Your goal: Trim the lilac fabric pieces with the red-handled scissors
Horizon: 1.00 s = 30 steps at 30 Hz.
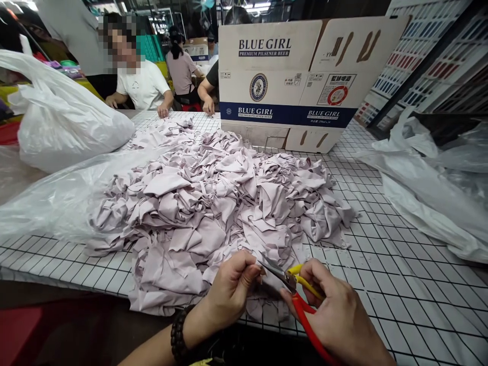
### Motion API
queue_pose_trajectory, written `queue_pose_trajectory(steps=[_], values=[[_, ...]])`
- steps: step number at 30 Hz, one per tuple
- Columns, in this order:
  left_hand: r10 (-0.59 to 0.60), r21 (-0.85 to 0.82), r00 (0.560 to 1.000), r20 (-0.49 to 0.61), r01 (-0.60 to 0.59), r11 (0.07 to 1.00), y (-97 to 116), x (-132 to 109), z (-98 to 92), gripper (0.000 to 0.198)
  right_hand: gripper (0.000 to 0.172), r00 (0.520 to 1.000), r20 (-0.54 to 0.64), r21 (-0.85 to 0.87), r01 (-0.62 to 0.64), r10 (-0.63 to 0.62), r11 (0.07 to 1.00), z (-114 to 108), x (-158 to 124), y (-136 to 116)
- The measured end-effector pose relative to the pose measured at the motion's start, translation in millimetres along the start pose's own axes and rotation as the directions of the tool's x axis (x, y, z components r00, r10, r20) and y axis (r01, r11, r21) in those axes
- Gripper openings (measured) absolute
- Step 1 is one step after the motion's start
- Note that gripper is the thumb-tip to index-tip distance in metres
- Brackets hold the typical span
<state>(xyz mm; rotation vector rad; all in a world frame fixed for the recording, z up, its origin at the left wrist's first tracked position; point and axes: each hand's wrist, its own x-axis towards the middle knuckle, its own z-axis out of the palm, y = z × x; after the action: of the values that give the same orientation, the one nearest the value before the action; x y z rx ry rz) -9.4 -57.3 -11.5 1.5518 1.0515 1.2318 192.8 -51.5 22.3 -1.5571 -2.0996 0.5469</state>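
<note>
- While steel-bladed scissors with one yellow and one red handle are gripped in the bare right hand, their tips are held just beside the pinched fingertips of the bare left hand; the left thumb and finger are pressed together, but whether anything is caught between them cannot be told;
- both hands are held at the near side of a broad, loose heap of pale mauve fabric pieces; the heap is spread over a white, black-gridded table, in front of a white-and-blue cardboard beer box standing at the far right;
- fine snipping at the left fingertips seems to be the step in hand; for the next move, a steady pinch and well-aimed blades appear to be called for, with fingertips kept clear of the cutting edges.
</note>
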Motion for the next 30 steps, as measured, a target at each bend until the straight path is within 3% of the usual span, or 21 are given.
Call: queue_pose_trajectory(steps=[4, 9, 22, 30], values=[[0.059, 0.008, 0.998, -0.009, -0.059, 0.998, -0.4, -1.0, 0.1, 0.026, 0.036, 0.997, -0.029, -0.099, 0.063, -0.066, 0.993, 1.8, -0.3, 1.5], [0.081, 0.008, 0.997, -0.014, -0.081, 0.997, 2.3, -0.5, -0.2, 0.027, 0.037, 0.998, -0.041, -0.087, 0.048, -0.052, 0.995, 4.7, -3.4, 0.2], [0.064, 0.072, 0.998, 0.020, -0.065, 0.995, 4.9, 3.2, -4.7, 0.033, 0.034, 0.999, -0.014, -0.169, 0.045, -0.048, 0.985, 0.3, 1.1, 1.2], [0.012, 0.048, 1.000, 0.006, -0.013, 0.999, 7.9, 3.6, -5.0, 0.035, 0.036, 0.989, -0.070, -0.171, 0.118, -0.131, 0.978, 2.5, 1.7, 2.6]])
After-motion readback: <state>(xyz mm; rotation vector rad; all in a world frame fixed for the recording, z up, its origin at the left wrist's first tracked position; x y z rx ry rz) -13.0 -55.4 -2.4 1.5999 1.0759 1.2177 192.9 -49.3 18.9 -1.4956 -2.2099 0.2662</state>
